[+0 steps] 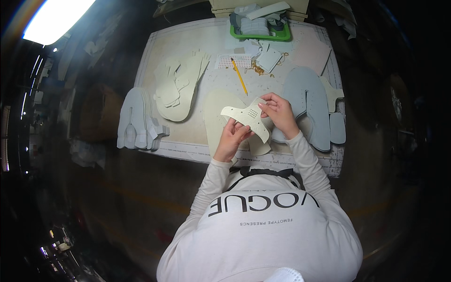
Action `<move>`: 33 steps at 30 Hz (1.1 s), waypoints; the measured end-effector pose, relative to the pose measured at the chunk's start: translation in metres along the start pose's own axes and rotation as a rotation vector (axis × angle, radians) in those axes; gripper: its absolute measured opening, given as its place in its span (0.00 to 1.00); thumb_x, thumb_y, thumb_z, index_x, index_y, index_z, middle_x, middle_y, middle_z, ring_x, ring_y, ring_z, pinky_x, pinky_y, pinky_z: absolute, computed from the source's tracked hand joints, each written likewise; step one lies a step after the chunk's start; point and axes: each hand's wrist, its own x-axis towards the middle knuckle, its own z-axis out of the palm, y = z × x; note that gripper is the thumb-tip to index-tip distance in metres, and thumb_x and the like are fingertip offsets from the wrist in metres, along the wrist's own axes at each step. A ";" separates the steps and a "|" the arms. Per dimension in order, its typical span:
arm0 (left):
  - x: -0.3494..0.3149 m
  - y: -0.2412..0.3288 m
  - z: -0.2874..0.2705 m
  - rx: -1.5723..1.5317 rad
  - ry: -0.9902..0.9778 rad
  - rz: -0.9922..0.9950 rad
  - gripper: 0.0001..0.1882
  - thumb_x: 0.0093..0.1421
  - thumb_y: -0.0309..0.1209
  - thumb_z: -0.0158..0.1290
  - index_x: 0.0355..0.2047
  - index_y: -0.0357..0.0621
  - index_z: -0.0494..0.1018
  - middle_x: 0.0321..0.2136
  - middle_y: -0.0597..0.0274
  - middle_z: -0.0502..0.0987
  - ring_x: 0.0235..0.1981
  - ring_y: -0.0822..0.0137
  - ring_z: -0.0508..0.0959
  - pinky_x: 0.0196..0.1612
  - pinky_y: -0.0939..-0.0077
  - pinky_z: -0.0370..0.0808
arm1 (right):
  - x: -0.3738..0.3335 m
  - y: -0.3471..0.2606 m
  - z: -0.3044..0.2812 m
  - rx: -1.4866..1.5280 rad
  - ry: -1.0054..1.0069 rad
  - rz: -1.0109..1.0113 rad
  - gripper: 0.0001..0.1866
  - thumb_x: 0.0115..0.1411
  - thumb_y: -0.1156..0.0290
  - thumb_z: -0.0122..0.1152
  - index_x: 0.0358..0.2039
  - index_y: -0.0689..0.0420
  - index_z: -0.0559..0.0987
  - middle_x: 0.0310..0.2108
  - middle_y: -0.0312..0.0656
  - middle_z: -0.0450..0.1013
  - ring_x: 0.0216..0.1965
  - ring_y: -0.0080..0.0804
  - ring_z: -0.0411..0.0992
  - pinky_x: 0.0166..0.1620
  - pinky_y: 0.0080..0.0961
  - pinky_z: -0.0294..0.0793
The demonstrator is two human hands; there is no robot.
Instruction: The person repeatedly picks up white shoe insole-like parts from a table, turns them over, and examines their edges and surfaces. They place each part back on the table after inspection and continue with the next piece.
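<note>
Between my two hands is a cream shoe-upper piece [237, 114], wing-shaped and dotted with small punched holes. My left hand [230, 138] grips its lower edge, thumb on top and fingers beneath. At its upper right corner, my right hand [279, 113] pinches it between thumb and fingers. The piece is held tilted above the table. Below it lies a larger curved cream piece [216, 105], partly hidden by my hands and the held piece. Close to my right hand rests a grey U-shaped piece [312, 94].
Stacked cream pieces [176, 89] and grey pieces [134, 113] lie on the left of the table [188, 42]. A yellow pencil [239, 77], rubber bands [259, 69] and a pink sheet [310, 51] lie farther back. A green tray [282, 35] of grey pieces stands at the far edge.
</note>
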 end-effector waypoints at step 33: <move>0.000 -0.015 -0.080 0.195 0.487 0.027 0.14 0.61 0.29 0.49 0.47 0.42 0.68 0.41 0.59 0.74 0.39 0.71 0.74 0.39 0.81 0.72 | -0.002 0.031 -0.290 -0.923 0.865 -0.043 0.13 0.51 0.75 0.63 0.39 0.60 0.74 0.29 0.43 0.72 0.32 0.34 0.73 0.39 0.27 0.74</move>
